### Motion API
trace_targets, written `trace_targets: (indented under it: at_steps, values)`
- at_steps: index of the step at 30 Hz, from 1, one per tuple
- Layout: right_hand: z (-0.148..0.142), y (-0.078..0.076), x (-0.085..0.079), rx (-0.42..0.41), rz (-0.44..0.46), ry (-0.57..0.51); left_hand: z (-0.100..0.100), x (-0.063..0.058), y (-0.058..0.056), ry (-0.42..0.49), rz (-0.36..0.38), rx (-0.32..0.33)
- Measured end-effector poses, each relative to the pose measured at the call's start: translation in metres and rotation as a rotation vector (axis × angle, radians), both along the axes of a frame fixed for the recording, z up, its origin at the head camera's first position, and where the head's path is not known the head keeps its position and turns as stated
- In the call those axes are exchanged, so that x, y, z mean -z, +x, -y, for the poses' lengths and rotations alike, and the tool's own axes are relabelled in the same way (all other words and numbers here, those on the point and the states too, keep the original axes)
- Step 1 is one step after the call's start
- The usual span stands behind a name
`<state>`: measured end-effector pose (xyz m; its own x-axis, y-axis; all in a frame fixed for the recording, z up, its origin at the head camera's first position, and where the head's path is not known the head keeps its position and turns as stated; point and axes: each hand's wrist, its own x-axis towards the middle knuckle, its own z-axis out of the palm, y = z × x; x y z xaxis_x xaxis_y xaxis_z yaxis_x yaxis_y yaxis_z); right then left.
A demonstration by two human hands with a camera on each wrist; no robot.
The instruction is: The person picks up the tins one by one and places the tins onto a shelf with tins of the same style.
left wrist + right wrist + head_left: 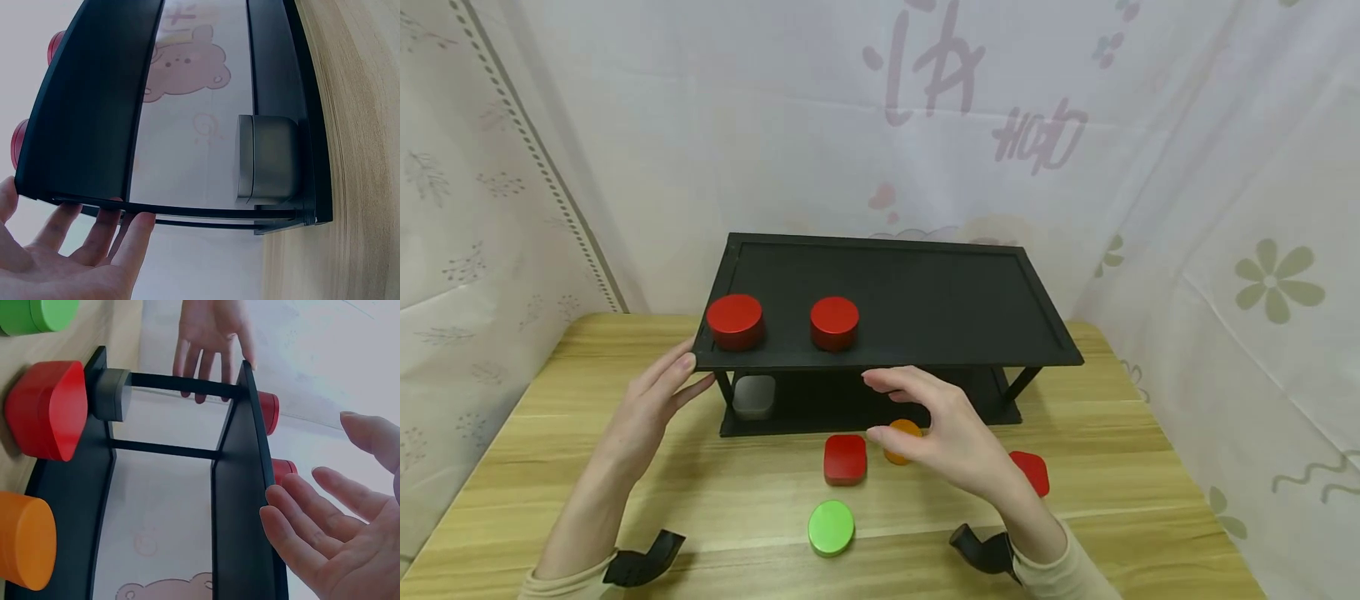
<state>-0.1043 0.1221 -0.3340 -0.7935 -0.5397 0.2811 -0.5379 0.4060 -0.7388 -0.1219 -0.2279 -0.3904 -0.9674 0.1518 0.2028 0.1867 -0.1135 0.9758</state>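
Note:
A black two-tier rack [910, 292] stands on the table. My left hand [651, 408] holds the left end of its top board, thumb at the front corner and fingers reaching below the edge. Two round red tins [735, 322] [834, 323] sit on the top board toward its left front. On the lower tier, at the left, is a grey square tin [272, 159]. My right hand [951, 429] hovers before the rack's front edge, thumb and fingers apart, nothing between them. Below it, a round orange tin [28, 540] is partly covered in the head view.
A red square tin [845, 460] lies in front of the rack, with a round green tin [831, 527] nearer me. Another red tin [1032, 472] shows partly behind my right forearm. Printed cloth [775, 125] hangs behind and beside the wooden table [760, 508].

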Motion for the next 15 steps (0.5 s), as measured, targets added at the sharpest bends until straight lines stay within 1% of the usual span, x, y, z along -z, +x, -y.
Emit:
trace_targets:
  at_steps: [4, 8, 15]
  values:
    - [0.002, 0.002, 0.004, -0.011, -0.002, 0.002, 0.0, 0.0, 0.0, 0.016, -0.018, 0.012]
    - [0.004, 0.004, 0.007, -0.011, -0.009, 0.013, 0.001, 0.0, 0.0, 0.018, -0.014, 0.012]
    - [0.006, 0.007, 0.014, -0.017, 0.012, 0.014, 0.0, 0.0, -0.001, 0.025, -0.014, 0.017]
